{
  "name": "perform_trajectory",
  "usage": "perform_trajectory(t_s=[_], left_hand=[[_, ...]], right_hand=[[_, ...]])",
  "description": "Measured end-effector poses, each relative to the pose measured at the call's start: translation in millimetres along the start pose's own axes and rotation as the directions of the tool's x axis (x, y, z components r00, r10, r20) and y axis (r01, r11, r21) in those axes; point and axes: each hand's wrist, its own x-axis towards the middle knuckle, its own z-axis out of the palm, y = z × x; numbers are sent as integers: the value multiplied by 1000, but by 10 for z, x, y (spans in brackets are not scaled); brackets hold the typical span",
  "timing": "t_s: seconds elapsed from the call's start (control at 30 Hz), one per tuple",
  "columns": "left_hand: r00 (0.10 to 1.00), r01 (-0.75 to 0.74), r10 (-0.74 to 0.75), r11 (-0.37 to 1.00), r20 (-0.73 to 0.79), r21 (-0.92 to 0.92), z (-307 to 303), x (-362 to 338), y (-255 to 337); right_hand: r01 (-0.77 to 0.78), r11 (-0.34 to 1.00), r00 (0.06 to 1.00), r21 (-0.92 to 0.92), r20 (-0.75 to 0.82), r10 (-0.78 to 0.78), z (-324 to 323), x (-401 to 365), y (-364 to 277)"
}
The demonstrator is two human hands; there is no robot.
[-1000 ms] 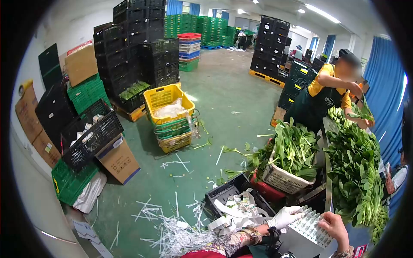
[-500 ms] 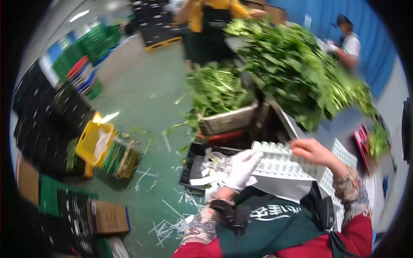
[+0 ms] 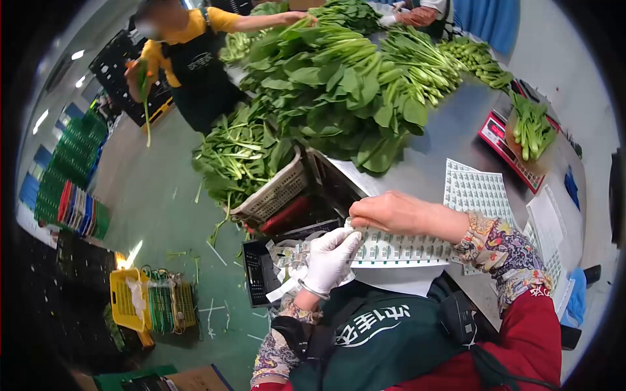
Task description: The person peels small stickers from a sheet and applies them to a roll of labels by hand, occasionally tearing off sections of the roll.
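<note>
My left hand [image 3: 330, 263], in a white glove, pinches the left edge of a sheet of printed stickers [image 3: 409, 249] in front of my apron. My bare right hand [image 3: 395, 214] is closed at the sheet's upper left corner, close to the left fingertips. Whatever its fingers pinch is too small to make out. Below the sheet hangs plain white paper [image 3: 401, 280]. More sticker sheets [image 3: 479, 195] lie on the metal table [image 3: 450, 133] to the right.
Leafy greens [image 3: 339, 85] are heaped across the table. A crate of greens [image 3: 274, 192] and a black bin [image 3: 255, 277] with paper scraps stand at left. A red scale [image 3: 508, 153] carries a bunch of greens [image 3: 531, 127]. A co-worker [image 3: 195, 58] reaches toward the heap.
The view has swung to the right. My right hand has moved from the sheet's far right part to its left corner, beside my left hand. The left hand still holds the sheet.
</note>
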Motion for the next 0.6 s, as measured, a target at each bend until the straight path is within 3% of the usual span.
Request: perform_trajectory(t_s=[0.07,0.1,0.13,0.2,0.27,0.3,0.33,0.4,0.43,0.47,0.5,0.53,0.57,0.6], left_hand=[[998,38,-46,987,48,159,145,168,-11],[995,96,-97,995,24,28,304,269,-47],[998,-26,11,975,68,222,380,417,-155],[998,59,-60,998,35,23,707,676,-256],[998,-38,31,989,50,146,806,1015,-605],[991,-133,133,991,-22,-1,920,1121,-655],[981,-180,187,975,-46,132,842,1259,-778],[993,49,-85,928,-82,-369,825,1140,-483],[990,0,-41,954,-131,-300,737,1112,-410],[984,-48,7,973,-179,-226,616,1078,-355],[983,-75,27,962,-182,-261,471,1005,-321],[987,-73,47,983,-151,-169,293,908,-295],[980,-102,69,980,-189,-171,203,814,-237],[970,-131,91,976,-224,-172,165,720,-147]], right_hand=[[103,993,991,-48,-80,-107,-44,-211,216],[138,984,982,-110,-118,-151,-52,-310,354],[97,987,973,-131,-196,-121,-104,-433,447],[12,986,937,-168,-342,-70,-217,-688,599],[-144,985,758,-95,-650,49,-296,-915,746],[-255,967,698,26,-687,203,-365,-1033,801],[-352,924,619,152,-702,351,-431,-1125,816],[-339,807,541,484,-602,588,-478,-1178,654],[-313,709,507,632,-520,687,-430,-1193,593],[-219,719,587,659,-500,637,-317,-1208,599],[-229,704,650,672,-433,625,-223,-1167,501],[-216,755,694,618,-447,564,-22,-1082,492],[-215,728,767,651,-349,538,211,-1001,469],[-220,820,816,529,-362,452,301,-851,336]])
